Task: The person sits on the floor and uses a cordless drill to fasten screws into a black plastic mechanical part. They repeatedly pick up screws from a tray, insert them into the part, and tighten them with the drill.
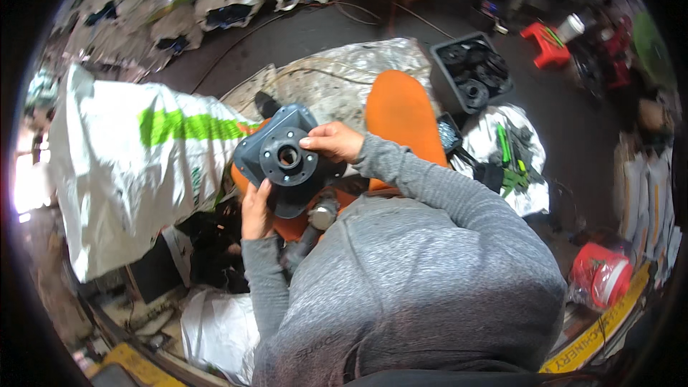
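Over my lap I hold a dark grey flanged part (pixel 281 176), with a raised round flange, a hole in its centre and small light fasteners or holes around the ring. My left hand (pixel 256 211) is closed on its lower left edge, thumb up against the flange. At the upper right of the ring, my right hand (pixel 334 141) has its thumb and fingers drawn together on the part; whether a small piece is between the fingertips cannot be seen. Below the part, a tool-like object with a silver metal end (pixel 324 213) rests between my orange-clad legs (pixel 405 115).
A large white sack (pixel 136 172) with a green stripe stands close on my left. Ahead to the right, a grey crate (pixel 466 104) holds several dark parts. Green-handled tools (pixel 505 147) lie on white sacking. A red stool (pixel 545 46) and a red-and-white container (pixel 605 276) are farther right.
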Tool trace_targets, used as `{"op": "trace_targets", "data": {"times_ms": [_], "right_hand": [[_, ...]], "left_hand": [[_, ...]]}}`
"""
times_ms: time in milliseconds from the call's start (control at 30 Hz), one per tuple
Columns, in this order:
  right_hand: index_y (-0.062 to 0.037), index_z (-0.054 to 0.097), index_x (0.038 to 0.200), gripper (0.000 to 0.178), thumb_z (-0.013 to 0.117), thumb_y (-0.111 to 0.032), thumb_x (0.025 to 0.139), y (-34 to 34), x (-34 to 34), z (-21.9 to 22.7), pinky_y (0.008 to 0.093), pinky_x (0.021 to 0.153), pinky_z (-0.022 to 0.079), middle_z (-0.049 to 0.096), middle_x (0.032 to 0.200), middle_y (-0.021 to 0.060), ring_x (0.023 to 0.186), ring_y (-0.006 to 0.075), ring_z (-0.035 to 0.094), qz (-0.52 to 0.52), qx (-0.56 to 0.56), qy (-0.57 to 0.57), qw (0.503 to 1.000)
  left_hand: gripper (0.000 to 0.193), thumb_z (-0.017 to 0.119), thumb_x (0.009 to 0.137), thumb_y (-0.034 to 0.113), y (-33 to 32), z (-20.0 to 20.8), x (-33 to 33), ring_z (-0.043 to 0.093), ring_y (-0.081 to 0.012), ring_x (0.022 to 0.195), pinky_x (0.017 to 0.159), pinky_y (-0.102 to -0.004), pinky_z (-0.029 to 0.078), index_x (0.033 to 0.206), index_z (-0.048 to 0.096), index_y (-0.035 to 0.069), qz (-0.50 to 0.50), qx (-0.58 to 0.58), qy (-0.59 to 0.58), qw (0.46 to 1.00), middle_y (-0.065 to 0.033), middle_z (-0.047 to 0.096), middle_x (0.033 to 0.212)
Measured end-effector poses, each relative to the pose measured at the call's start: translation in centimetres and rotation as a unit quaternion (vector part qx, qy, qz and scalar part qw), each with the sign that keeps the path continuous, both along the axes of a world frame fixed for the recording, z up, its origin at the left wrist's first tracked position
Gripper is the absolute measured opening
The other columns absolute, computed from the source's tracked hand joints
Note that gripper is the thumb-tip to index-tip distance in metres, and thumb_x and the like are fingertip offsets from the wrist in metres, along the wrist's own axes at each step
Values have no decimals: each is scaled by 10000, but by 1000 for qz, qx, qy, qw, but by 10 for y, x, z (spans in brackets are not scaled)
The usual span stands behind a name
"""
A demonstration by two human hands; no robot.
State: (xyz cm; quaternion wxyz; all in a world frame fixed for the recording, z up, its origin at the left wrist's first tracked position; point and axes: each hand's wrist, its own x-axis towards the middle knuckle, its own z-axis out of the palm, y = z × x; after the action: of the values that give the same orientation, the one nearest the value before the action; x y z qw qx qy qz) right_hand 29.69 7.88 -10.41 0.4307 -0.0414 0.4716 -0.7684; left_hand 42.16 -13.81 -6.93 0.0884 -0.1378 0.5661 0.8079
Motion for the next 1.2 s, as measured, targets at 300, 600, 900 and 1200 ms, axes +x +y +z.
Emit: {"op": "trace_targets", "data": {"times_ms": [300,600,900,1200], "right_hand": [[-62,649,916,303,673,-358,854,-1,7,58,180,407,271,591,688,-37,483,27,436,42,13,-11,999],[-95,689,1034,334,574,-385,915,6,-4,34,225,391,177,273,501,-96,406,36,224,60,113,52,990],[-76,709,957,226,648,-269,857,177,-58,-86,250,507,391,639,759,13,600,92,503,-427,193,-17,883],[-77,681,1043,317,668,-264,787,387,-82,-148,372,880,483,682,1030,118,977,288,638,-577,555,146,581]], "left_hand": [[373,551,941,134,16,22,15,566,-198,1103,956,-335,455,1286,481,10,158,148,-2,976,-101,563,1252],[295,638,886,236,-53,50,64,624,-191,857,792,-335,515,1031,600,-18,301,-172,43,937,-132,644,965],[495,629,861,238,-165,-103,166,586,-400,1032,898,-406,458,1185,526,-121,-108,-687,-223,684,-299,591,1122],[558,652,802,323,-202,-34,58,604,-356,1021,889,-408,471,1203,544,-50,53,-755,-54,651,-247,624,1092]]}}
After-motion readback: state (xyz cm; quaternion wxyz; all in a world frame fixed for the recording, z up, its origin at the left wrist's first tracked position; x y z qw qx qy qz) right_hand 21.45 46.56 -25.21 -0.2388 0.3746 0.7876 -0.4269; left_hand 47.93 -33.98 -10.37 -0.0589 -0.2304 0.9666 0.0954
